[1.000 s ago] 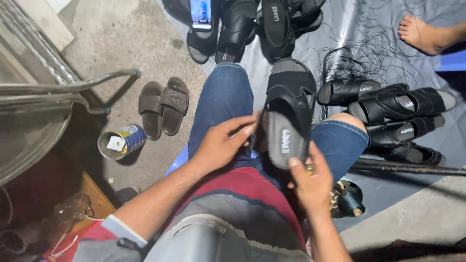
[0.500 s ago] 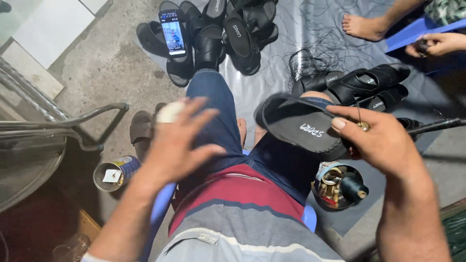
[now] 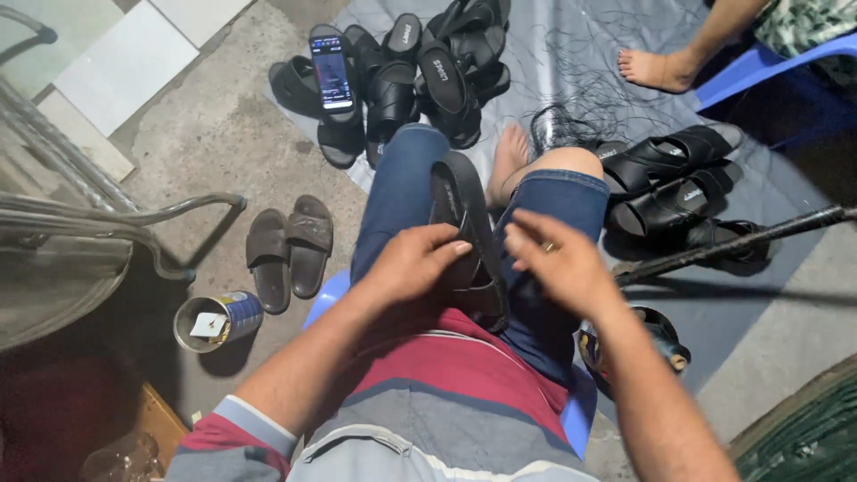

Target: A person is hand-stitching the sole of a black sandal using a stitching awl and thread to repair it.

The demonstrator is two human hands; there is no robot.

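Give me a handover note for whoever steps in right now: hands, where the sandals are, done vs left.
Left hand: fingers on the black sandal lying on edge between the knees.
Right hand: open, at the sandal's right side; whether it touches is unclear.
Pile of black sandals ahead with a phone on top; more black sandals on the grey sheet to the right.
Brown slides and an open tin on the left.
Done or left: cannot tell; one sandal in hand.
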